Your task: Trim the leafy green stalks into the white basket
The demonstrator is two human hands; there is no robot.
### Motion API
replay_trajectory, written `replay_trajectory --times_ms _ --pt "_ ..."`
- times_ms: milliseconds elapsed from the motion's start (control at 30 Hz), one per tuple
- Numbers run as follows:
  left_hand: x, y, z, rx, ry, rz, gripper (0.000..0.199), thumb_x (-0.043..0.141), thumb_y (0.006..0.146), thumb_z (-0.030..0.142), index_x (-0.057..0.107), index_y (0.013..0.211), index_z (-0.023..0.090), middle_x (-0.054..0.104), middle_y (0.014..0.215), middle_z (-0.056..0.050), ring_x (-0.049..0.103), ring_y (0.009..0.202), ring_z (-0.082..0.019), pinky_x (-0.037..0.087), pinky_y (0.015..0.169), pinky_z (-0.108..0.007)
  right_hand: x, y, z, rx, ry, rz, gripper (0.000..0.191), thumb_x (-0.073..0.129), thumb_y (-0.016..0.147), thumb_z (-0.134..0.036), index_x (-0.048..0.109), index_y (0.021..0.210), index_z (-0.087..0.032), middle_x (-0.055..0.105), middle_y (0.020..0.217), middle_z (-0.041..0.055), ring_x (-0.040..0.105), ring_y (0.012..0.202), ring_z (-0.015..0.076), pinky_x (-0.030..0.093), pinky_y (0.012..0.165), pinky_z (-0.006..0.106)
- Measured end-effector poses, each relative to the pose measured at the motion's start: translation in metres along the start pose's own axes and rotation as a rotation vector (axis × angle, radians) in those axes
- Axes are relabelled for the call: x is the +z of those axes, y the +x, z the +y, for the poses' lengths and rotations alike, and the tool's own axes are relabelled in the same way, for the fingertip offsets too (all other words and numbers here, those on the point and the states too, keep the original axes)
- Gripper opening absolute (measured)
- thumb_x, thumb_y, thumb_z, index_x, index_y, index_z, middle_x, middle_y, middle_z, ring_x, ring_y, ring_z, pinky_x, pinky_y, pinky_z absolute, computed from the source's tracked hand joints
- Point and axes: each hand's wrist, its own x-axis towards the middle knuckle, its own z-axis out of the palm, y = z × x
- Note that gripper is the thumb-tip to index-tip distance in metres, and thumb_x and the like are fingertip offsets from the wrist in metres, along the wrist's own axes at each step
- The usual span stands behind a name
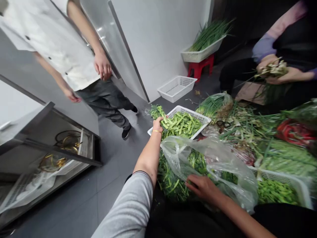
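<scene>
Grey floor tiles (81, 205) fill a tight kitchen corner, walled by white panels (158, 39). Everything here sits relative to a white plastic basket (195, 114) of chopped green stalks (182, 124). Left of it, a strip of open floor runs to a steel rack (56, 145), and a co-worker in a white chef's jacket (56, 43) stands beyond it. Past it, near the wall, are a white crate (177, 87) and a red stool (200, 67) bearing a tray of spring onions (209, 36). To its right, heaped spring onions (247, 129) crowd the floor before a seated co-worker (264, 48). Just below it lies a clear plastic bag (198, 158) over more greens. The left hand (157, 125), gold bangle on the wrist, sits at the basket's near corner, fingers curled together around the stalks. The right hand (201, 188) lies on the bag; whether its fingers pinch the film, I cannot tell.
</scene>
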Motion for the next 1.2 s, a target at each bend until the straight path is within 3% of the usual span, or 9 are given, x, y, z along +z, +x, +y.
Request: replay_trajectory --times_ms 167,300,400,500,667,800,900,1000,1200 --pt "-0.041 -0.068 -0.004 -0.19 0.004 -0.261 0.023 0.066 0.053 0.024 0.061 0.071 0.01 0.068 0.066 -0.011 0.068 0.074 -0.025 0.053 0.07 -0.034 -0.027 0.008 -0.01 0.252 0.346 -0.135 0.031 0.04 0.092 -0.04 0.059 0.078 -0.019 0.06 0.065 0.001 0.056 0.061 0.013 0.042 0.06 0.024" --pt "-0.088 -0.155 -0.015 -0.168 0.049 -0.248 0.025 0.07 0.052 0.026 0.063 0.069 0.009 0.068 0.065 -0.01 0.068 0.069 -0.026 0.054 0.065 -0.034 -0.027 0.029 -0.031 0.254 0.404 -0.317 0.044 0.069 0.07 -0.044 0.063 0.107 -0.022 0.067 0.082 0.0018 0.059 0.063 0.0136 0.044 0.061 0.025" --pt "-0.108 -0.208 -0.021 -0.159 0.083 -0.188 0.027 0.071 0.051 0.022 0.065 0.074 0.009 0.068 0.064 -0.009 0.066 0.06 -0.023 0.053 0.06 -0.033 -0.019 0.052 -0.048 0.351 0.512 -0.213 0.055 0.064 0.072 -0.053 0.059 0.114 -0.018 0.065 0.071 0.0008 0.055 0.054 0.0127 0.042 0.053 0.025" --pt "-0.12 -0.238 -0.026 -0.192 0.082 -0.2 0.033 0.074 0.05 0.018 0.067 0.081 0.009 0.069 0.067 -0.008 0.066 0.058 -0.022 0.053 0.059 -0.032 -0.011 0.073 -0.066 0.4 0.635 -0.117 0.043 0.058 0.076 -0.059 0.059 0.085 -0.017 0.056 0.05 -0.0025 0.048 0.044 0.011 0.037 0.045 0.023" --pt "-0.157 -0.252 -0.023 -0.19 -0.063 0.005 0.033 0.078 0.052 0.027 0.066 0.076 0.009 0.07 0.066 -0.009 0.066 0.06 -0.02 0.053 0.062 -0.031 -0.01 0.076 -0.081 0.466 0.698 0.024 0.046 0.07 0.065 -0.06 0.049 0.061 -0.02 0.053 0.042 -0.0026 0.046 0.038 0.0097 0.036 0.042 0.023" --pt "-0.183 -0.269 -0.016 -0.24 -0.074 -0.032 0.036 0.078 0.055 0.029 0.068 0.081 0.007 0.071 0.074 -0.012 0.068 0.066 -0.021 0.054 0.065 -0.032 -0.016 0.076 -0.081 0.524 0.721 0.012 0.048 0.07 0.065 -0.062 0.047 0.058 -0.02 0.054 0.041 -0.0011 0.046 0.035 0.0098 0.036 0.039 0.023" --pt "-0.176 -0.282 -0.02 -0.105 -0.036 -0.081 0.04 0.08 0.055 0.023 0.068 0.09 0.008 0.072 0.085 -0.012 0.068 0.069 -0.021 0.055 0.068 -0.034 -0.009 0.087 -0.091 0.513 0.647 -0.008 0.048 0.072 0.064 -0.061 0.045 0.061 -0.021 0.053 0.039 -0.0024 0.045 0.033 0.0095 0.034 0.037 0.022" --pt "-0.159 -0.278 -0.029 -0.019 -0.063 0.004 0.031 0.08 0.054 0.024 0.067 0.078 0.008 0.069 0.068 -0.008 0.064 0.058 -0.018 0.052 0.059 -0.03 0.007 0.097 -0.109 0.455 0.666 0.017 0.047 0.069 0.067 -0.061 0.043 0.065 -0.022 0.058 0.044 -0.0013 0.051 0.036 0.0122 0.039 0.039 0.024" --pt "-0.153 -0.256 -0.036 -0.175 -0.244 0.055 0.027 0.074 0.053 0.033 0.061 0.059 0.009 0.061 0.055 -0.006 0.057 0.048 -0.013 0.046 0.051 -0.025 0.029 0.089 -0.119 0.306 0.606 0.233 0.039 0.066 0.075 -0.055 0.042 0.072 -0.024 0.065 0.057 0.0009 0.063 0.052 0.0182 0.049 0.051 0.029"
